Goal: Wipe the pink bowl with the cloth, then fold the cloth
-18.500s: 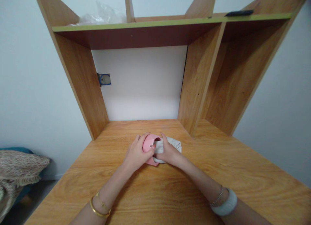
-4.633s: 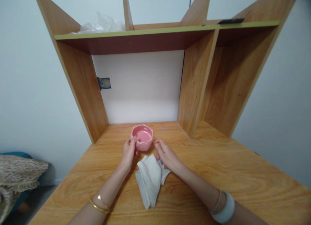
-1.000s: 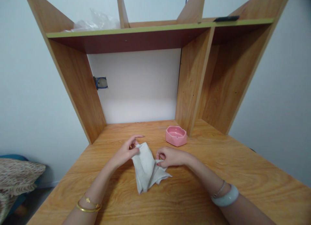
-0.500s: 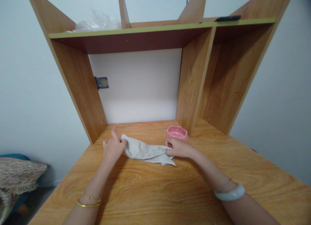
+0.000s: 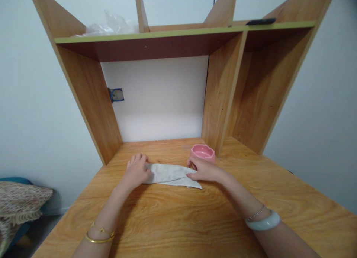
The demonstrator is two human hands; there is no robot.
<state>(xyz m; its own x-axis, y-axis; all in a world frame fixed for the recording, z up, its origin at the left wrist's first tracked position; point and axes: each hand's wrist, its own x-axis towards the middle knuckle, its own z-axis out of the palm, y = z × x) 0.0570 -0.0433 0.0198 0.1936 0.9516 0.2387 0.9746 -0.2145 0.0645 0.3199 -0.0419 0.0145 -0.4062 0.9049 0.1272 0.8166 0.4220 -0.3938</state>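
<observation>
A white cloth (image 5: 170,173) lies stretched out in a flat strip on the wooden desk (image 5: 181,221). My left hand (image 5: 136,171) rests on its left end, fingers curled down over the fabric. My right hand (image 5: 203,170) holds the right end, thumb and fingers closed on the cloth's edge. A pink ceramic ashtray (image 5: 202,152) stands upright just behind my right hand, close to the hutch's upright panel. Both wrists wear bracelets.
The desk's hutch has a shelf (image 5: 156,35) overhead with crumpled clear plastic (image 5: 111,25) on the left and a dark flat object (image 5: 260,21) on the right. A blue wall socket (image 5: 116,95) sits in the recess. Patterned fabric (image 5: 16,198) lies off to the left, below desk level.
The ashtray went from my hands to the desk at the right. The bunched cloth was pulled apart sideways and is now lowered flat onto the desk under both hands.
</observation>
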